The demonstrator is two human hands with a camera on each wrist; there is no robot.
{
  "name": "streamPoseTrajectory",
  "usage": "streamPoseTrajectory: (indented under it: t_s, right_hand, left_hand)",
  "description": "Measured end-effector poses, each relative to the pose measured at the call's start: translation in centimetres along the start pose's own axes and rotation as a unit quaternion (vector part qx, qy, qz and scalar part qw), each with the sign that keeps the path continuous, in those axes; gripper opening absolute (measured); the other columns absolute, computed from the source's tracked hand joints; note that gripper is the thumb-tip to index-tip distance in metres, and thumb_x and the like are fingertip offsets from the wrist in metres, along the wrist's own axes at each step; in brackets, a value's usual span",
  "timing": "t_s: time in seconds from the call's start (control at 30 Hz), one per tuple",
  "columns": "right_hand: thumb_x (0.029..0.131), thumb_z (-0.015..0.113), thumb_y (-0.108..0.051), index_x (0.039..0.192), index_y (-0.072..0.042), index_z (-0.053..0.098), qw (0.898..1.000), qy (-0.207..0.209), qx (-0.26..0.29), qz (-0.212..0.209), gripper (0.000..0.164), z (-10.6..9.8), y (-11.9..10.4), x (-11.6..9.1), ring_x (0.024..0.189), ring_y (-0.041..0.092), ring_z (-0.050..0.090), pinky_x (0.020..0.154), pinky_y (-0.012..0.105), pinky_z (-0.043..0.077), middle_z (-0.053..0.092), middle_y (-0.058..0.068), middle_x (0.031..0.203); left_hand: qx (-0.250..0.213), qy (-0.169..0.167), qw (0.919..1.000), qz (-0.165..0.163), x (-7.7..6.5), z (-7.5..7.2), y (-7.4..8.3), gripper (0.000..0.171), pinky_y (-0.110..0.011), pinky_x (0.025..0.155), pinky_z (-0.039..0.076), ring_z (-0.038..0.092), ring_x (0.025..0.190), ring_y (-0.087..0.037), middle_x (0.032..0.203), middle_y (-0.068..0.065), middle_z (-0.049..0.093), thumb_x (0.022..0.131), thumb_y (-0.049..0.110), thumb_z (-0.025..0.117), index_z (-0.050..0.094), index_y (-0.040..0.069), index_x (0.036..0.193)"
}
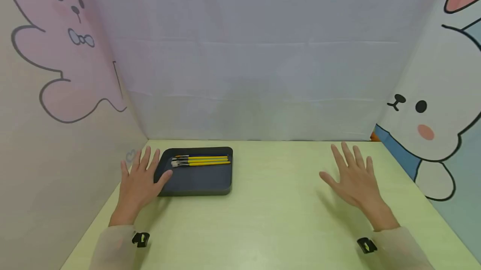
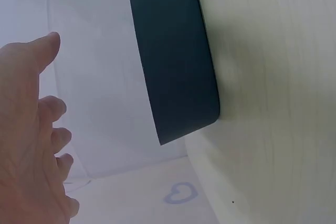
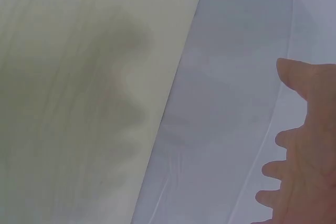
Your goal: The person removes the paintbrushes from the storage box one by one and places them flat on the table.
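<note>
A dark grey tray (image 1: 199,182) lies on the table, left of the middle in the head view. Several paintbrushes (image 1: 208,160) with mostly yellow handles lie in its back part, bristles to the left. My left hand (image 1: 138,184), fingers spread, hovers at the tray's left side and overlaps its edge in the head view. In the left wrist view the tray's dark side wall (image 2: 176,61) stands apart from the palm. Far to the right, my right hand (image 1: 355,180) is raised over the table with spread fingers, holding nothing.
The pale yellow-green table (image 1: 270,215) meets a white sheet (image 1: 259,90) along its back edge. A left wall panel (image 1: 56,157) and a right panel (image 1: 432,136), both with cartoon animals, flank the table. Each sleeve bears a small black device (image 1: 140,239) at the wrist.
</note>
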State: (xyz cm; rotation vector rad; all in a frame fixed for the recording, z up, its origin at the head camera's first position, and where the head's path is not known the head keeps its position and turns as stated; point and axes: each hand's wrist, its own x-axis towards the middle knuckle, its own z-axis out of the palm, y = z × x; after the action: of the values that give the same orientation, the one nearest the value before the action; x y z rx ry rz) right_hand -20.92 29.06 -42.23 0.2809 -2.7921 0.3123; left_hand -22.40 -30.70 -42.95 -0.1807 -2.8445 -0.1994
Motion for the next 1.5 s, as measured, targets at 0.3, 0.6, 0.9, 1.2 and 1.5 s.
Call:
streamPoseTrajectory:
  t_s: [0.3,0.6,0.9,1.2,1.5]
  right_hand:
    - [0.104,0.057,-0.061,0.169,-0.007,0.025,1.0,-0.003,0.0,-0.009,0.09,0.0,-2.3,1.8,0.155,0.057,0.019,0.119,0.082,0.016,0.023,0.029,0.171]
    - [0.105,0.058,-0.055,0.167,-0.005,0.029,0.999,-0.011,0.02,-0.028,0.085,0.6,-5.5,3.9,0.153,0.055,0.027,0.12,0.076,0.028,0.027,0.028,0.169]
    - [0.106,0.058,-0.053,0.168,-0.004,0.027,0.992,-0.046,0.112,-0.027,0.085,2.0,-8.8,5.4,0.152,0.055,0.03,0.108,0.076,0.043,0.028,0.027,0.17]
    - [0.105,0.06,-0.054,0.169,-0.006,0.025,0.974,-0.077,0.211,-0.011,0.088,4.0,-11.7,6.5,0.156,0.05,0.026,0.114,0.073,0.04,0.023,0.023,0.173]
    - [0.104,0.062,-0.049,0.167,-0.004,0.029,0.944,-0.107,0.311,0.007,0.085,5.9,-14.5,7.8,0.151,0.045,0.038,0.12,0.066,0.038,0.03,0.022,0.169]
  left_hand:
    - [0.014,0.0,0.9999,0.007,1.3,-0.5,-1.2,0.09,-0.083,0.121,0.004,0.015,0.158,-0.053,0.173,-0.028,0.02,0.106,0.065,0.048,0.024,0.006,0.169]
    - [0.0,-0.007,1.0,0.006,2.2,-1.4,-2.2,0.088,-0.08,0.118,0.022,0.026,0.151,-0.057,0.169,-0.031,0.026,0.107,0.063,0.049,0.026,0.004,0.168]
    - [-0.055,-0.031,0.9979,-0.017,2.7,-1.4,-3.0,0.088,-0.082,0.112,0.029,0.027,0.148,-0.064,0.17,-0.03,0.024,0.108,0.066,0.044,0.02,0.009,0.171]
    - [-0.1,-0.047,0.9933,-0.034,2.6,-0.9,-4.3,0.089,-0.085,0.111,0.027,0.024,0.149,-0.065,0.168,-0.034,0.024,0.108,0.064,0.045,0.014,0.011,0.172]
    - [-0.16,-0.067,0.9843,-0.033,3.1,0.1,-5.1,0.082,-0.081,0.104,0.04,0.047,0.136,-0.059,0.16,-0.039,0.034,0.11,0.053,0.051,0.021,0.004,0.169]
